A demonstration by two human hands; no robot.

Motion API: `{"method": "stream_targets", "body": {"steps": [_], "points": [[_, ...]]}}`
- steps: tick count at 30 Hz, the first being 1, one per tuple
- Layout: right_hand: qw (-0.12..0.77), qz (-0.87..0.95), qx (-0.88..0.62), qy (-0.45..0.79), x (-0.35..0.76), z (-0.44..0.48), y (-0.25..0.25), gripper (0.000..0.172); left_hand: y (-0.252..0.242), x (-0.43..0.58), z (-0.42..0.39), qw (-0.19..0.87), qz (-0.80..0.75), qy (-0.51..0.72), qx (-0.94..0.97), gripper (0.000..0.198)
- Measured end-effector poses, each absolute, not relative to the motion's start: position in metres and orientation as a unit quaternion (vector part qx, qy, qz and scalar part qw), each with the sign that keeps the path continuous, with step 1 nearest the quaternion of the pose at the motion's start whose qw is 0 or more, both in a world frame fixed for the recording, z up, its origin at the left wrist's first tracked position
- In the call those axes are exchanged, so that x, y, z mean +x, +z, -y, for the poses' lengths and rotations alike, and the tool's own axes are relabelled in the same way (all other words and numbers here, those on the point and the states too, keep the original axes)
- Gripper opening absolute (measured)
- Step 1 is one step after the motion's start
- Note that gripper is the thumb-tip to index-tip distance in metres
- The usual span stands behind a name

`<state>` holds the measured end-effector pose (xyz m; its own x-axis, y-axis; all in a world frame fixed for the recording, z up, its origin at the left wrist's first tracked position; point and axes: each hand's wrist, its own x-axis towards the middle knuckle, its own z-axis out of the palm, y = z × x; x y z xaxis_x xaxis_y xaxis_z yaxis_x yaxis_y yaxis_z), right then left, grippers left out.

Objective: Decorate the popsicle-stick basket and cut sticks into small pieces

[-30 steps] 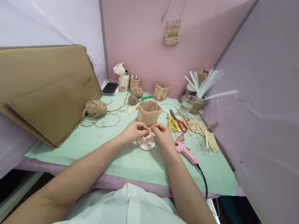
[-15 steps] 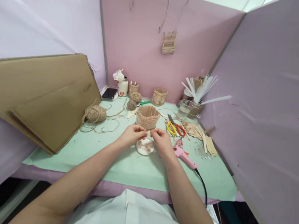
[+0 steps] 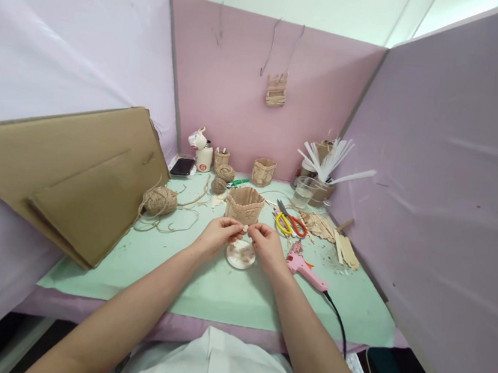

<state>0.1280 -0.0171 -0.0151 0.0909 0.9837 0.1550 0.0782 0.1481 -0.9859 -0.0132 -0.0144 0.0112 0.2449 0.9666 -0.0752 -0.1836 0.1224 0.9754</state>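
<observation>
Clock read from the wearer's seat. Brown pot [image 3: 320, 195], 1 o'clock: crammed with white strips [image 3: 330, 161], fanned out. Left hand [image 3: 218, 236] and right hand [image 3: 267, 246], 12: thumbs pressed to fingers, grasping one pale chip [image 3: 245, 228] between them. Slatted wooden basket [image 3: 244, 207], 12, beyond the hands: upright, floor hidden. Clear plastic cup [image 3: 304, 193], beside the pot: clear liquid. White dish [image 3: 240, 261], 12: brownish bits or smears, unclear which. Chip: above the dish's far edge. Step, judged: working the chip by fingertip; next move calls for a light, steady pinch.

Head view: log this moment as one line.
left hand: pinching small pale piece | right hand: beside it, contact unclear | nearby: white dish, wooden container
</observation>
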Motion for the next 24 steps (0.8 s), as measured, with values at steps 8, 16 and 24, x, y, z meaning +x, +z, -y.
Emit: {"method": "stream_targets", "body": {"steps": [8, 16, 24], "points": [[0.497, 0.607, -0.514, 0.347, 0.142, 0.028, 0.005, 0.026, 0.016, -0.015, 0.015, 0.613, -0.418, 0.443, 0.503, 0.027], [0.453, 0.585, -0.658, 0.142, 0.239, -0.003, 0.05, 0.021, 0.016, -0.017, 0.013, 0.614, -0.431, 0.432, 0.5, 0.029], [0.23, 0.617, -0.732, 0.174, 0.256, -0.069, 0.018, 0.025, 0.02, -0.02, 0.012, 0.619, -0.432, 0.437, 0.489, 0.029]]}}
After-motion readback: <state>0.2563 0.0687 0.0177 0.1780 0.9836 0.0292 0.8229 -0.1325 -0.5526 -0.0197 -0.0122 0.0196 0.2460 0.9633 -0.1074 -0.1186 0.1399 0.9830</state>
